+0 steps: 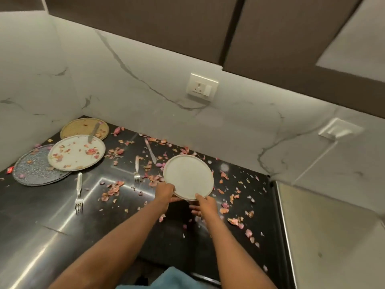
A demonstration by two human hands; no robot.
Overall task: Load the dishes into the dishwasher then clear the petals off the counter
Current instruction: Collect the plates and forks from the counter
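Both forearms reaching in from the near edge; left hand (165, 191) and right hand (205, 205) each in a pinching grip on the near rim of a clean white plate (188, 177), raised and tilted above the dark surface (52, 222). Petals (113, 189) scattered all round. Farther left: two forks (78, 193), three dirty plates (76, 152). No readable writing.

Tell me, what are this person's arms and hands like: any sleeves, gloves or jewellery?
Both forearms are bare as far as the view shows: no sleeves, no gloves, no watch or bracelet. The left hand looks plain. The right hand may carry a thin ring on one finger, though it is too small to be sure. Some teal cloth shows at the bottom edge.
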